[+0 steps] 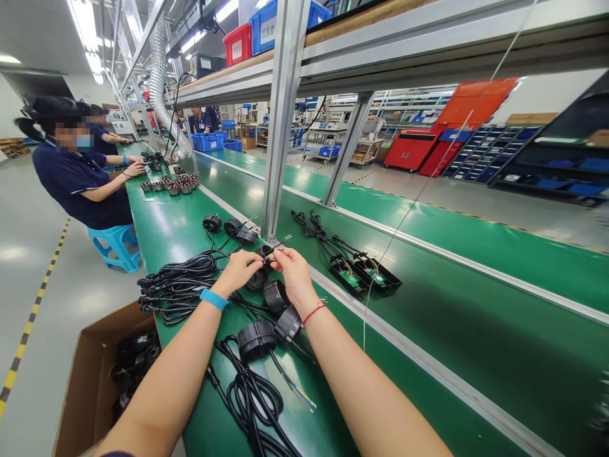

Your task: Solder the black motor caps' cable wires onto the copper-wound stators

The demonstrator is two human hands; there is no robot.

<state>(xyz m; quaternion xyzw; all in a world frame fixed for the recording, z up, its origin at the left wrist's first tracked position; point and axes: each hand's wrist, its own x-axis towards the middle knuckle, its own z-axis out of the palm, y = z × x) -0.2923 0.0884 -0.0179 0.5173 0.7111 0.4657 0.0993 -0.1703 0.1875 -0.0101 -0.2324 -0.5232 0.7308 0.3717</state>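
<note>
My left hand [236, 271] and my right hand [294, 273] meet above the green workbench [178, 231], their fingertips pinching a thin wire [273, 252] with bare ends. Just beneath my hands lie round black cable-fitted housings [276, 296], and more of them [257, 341] sit nearer me. A bundle of black cables [181, 279] lies left of my left hand. Below my right wrist, coloured thin leads [297, 393] fan out beside a coiled black cable [252, 400]. Whatever the fingers hide of the wire cannot be seen.
An aluminium rail [409, 346] edges the bench on the right, beyond which black trays with green circuit boards [366, 276] sit. A cardboard box [90, 381] of black parts stands at lower left. A seated co-worker [76, 184] works farther along the bench.
</note>
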